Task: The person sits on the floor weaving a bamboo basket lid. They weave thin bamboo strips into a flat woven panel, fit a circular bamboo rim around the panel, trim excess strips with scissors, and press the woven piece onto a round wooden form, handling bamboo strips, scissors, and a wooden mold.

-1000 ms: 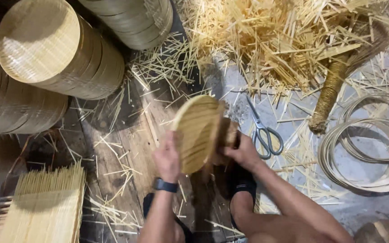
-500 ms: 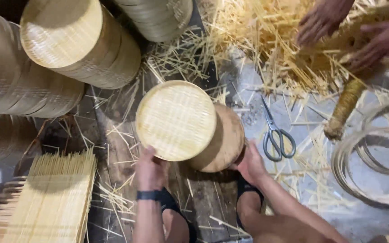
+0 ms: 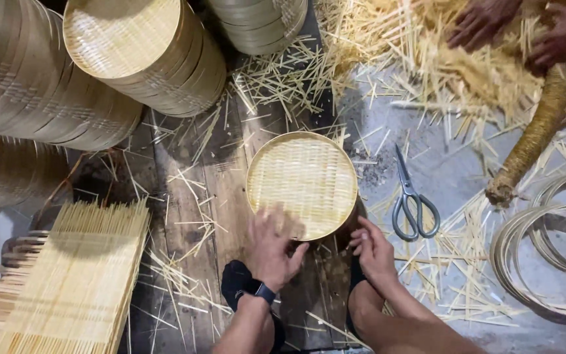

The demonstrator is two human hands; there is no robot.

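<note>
Here the round woven bamboo tray (image 3: 301, 183) lies flat on the plank floor (image 3: 198, 196), weave up and empty. The left hand (image 3: 271, 246) spreads open on its near rim, steadying it; the right hand (image 3: 371, 248) rests loosely curled beside the rim, holding nothing. Scissors (image 3: 413, 203) lie right; stacked trays (image 3: 145, 52) stand far left.

Bare planks (image 3: 198, 196) open up left of the basket (image 3: 301, 185), only loose splints scattered there. Further left, the slat mat (image 3: 73, 282) blocks the way. Stacked baskets (image 3: 145, 52) wall off the top left. Right of the basket, scissors (image 3: 413, 203) lie just beside it, then hoops (image 3: 545, 255) at the edge. Up top right, another person's hands (image 3: 519, 26) crowd the straw pile (image 3: 427, 59).
</note>
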